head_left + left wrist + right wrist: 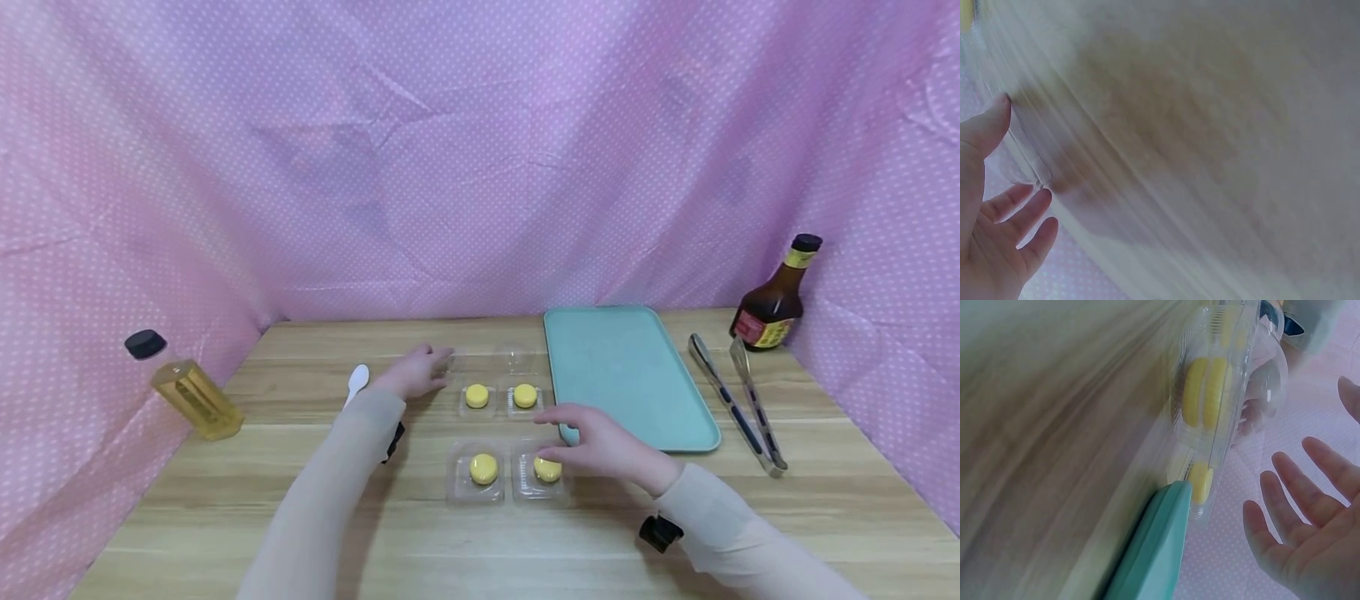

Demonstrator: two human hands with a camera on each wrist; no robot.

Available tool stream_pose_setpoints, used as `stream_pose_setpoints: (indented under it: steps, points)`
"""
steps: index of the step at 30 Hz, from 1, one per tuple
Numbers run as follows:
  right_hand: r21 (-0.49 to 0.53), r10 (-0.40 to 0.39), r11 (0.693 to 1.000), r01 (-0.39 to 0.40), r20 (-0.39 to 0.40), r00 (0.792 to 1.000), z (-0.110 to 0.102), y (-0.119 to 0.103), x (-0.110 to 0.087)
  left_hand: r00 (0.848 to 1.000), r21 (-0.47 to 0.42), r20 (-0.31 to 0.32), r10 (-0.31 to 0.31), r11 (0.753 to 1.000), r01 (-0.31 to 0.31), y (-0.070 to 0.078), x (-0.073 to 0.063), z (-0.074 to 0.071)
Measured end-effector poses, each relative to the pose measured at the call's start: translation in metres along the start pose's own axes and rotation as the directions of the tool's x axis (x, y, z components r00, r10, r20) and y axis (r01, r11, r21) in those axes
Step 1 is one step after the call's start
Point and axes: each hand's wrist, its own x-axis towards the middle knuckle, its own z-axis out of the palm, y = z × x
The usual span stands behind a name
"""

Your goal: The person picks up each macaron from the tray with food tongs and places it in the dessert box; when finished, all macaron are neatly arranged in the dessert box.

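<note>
Yellow macarons (483,469) sit in clear plastic boxes, two near and two far. At the far left box, my left hand (411,374) reaches in from the left, its fingertips at the edge of the raised clear lid (452,360). The left wrist view shows thumb and fingers spread along that plastic edge. My right hand (600,446) hovers over the right side of the near right box, fingers apart and holding nothing. It partly covers the macaron (547,472) there in the head view. From the right wrist, a boxed macaron (1204,394) shows side-on, with a domed lid behind it.
A mint-green tray (630,375) lies to the right of the boxes. Beyond it are metal tongs (738,408) and a dark sauce bottle (772,304). To the left are a white spoon (358,380) and a bottle of yellow liquid (197,398). Pink dotted cloth surrounds the table.
</note>
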Motion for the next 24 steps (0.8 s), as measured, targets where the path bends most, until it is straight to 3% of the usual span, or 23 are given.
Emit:
stream_pose_setpoints:
  steps: [6, 13, 24]
  points:
    - [0.009, 0.006, 1.0, -0.006, 0.003, 1.0, -0.003, -0.001, -0.001, 1.0, -0.011, 0.006, -0.029, 1.0, 0.03, -0.002, -0.006, -0.002]
    - [0.0, 0.008, 1.0, -0.008, -0.001, 1.0, -0.005, -0.003, 0.001, 1.0, -0.034, 0.021, 0.018, 0.999, -0.017, -0.009, -0.013, -0.005]
    - [0.036, 0.025, 0.999, -0.025, -0.006, 1.0, -0.01, -0.004, 0.011, 0.996, -0.057, 0.086, -0.041, 0.997, 0.046, -0.008, -0.023, -0.012]
